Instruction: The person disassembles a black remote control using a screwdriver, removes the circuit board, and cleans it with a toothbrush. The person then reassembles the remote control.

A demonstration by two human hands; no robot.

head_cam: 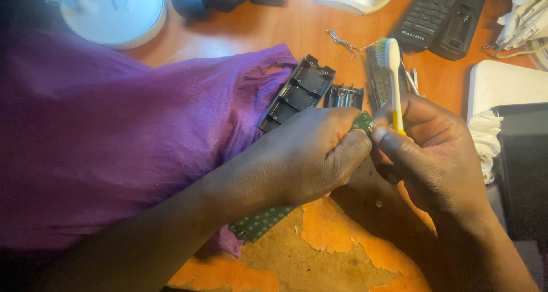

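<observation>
Nearest the camera: orange-painted wooden table (297, 29), paint peeled to bare fibre below the hands. A green dotted strip (260, 223) lies under the left forearm.

Left hand (311, 155): enters from lower left, forearm crossing purple cloth (114, 132), knuckles up, wrist level. Fingers closed, pinching a small green circuit board (363, 121) at its near edge; board sits between the two hands, raised off the table.

Right hand (434, 149): enters from lower right, palm turned left. Fingers (399, 144) closed around the yellow lower shaft of a white-and-yellow plastic toothbrush (394, 81); thumb and forefinger clamp it just beside the board. Brush stands nearly upright in view, green-and-white bristle head pointing away from the person.

Just beyond the left fingers: open black plastic casing with rectangular bays (299, 89), then a smaller black battery holder (344, 96). Behind the brush head, a grey keypad part (378, 78) and a twisted metal wire (341, 41).

Far beyond the right fingers: black remote control (434, 12). Right of them: white crumpled tissue (485, 138). Far left: round white lamp base (114, 12).
</observation>
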